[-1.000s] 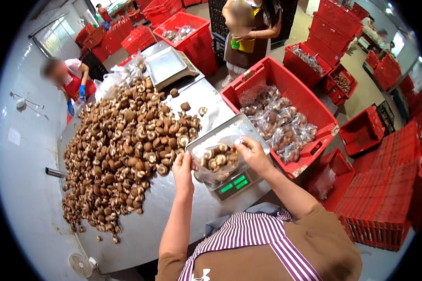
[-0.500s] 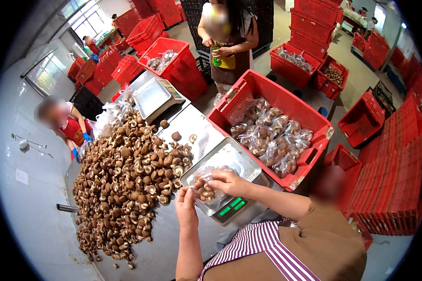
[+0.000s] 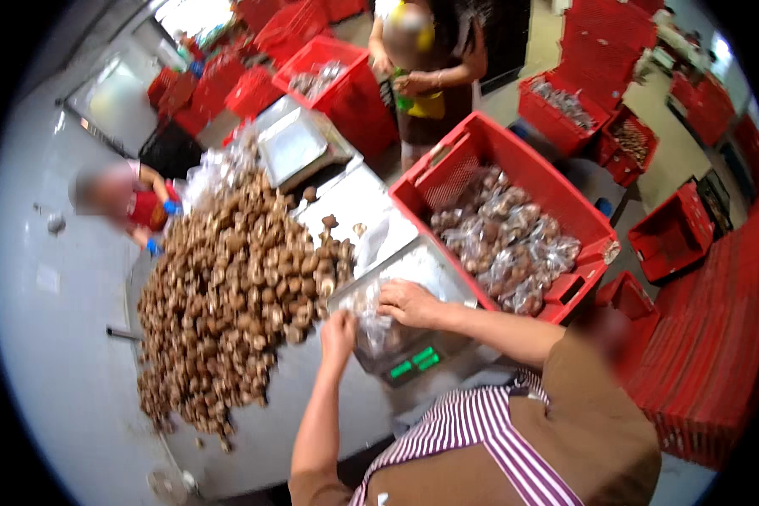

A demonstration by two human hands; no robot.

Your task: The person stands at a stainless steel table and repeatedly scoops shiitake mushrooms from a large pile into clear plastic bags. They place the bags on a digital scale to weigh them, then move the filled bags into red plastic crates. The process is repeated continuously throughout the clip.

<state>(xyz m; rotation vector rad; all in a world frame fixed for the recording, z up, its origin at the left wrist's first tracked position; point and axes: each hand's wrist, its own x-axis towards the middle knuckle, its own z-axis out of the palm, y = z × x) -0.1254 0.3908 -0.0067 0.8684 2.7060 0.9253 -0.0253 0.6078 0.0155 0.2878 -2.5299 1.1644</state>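
Note:
My left hand [image 3: 338, 336] is closed on the edge of a clear plastic bag of mushrooms [image 3: 373, 336], which rests on a digital scale [image 3: 434, 274] with a lit green display. My right hand [image 3: 407, 304] grips the top of the same bag, fingers curled over it; the picture is slightly blurred. A large pile of brown mushrooms [image 3: 219, 304] covers the steel table [image 3: 253, 413] to the left of the scale. A red crate [image 3: 426, 164] of bagged mushrooms stands just beyond the scale to the right.
A second scale [image 3: 291, 152] sits at the table's far end beside white bags [image 3: 211, 181]. A co-worker [image 3: 139, 207] in blue gloves works at the left; another person [image 3: 422, 105] stands behind the crate. Red crates [image 3: 666, 236] stand stacked at the right. A wall bounds the left side.
My hands have drawn closer together on the bag, gathering its top, so the mushrooms in it show less than a second ago. The view has also shifted slightly.

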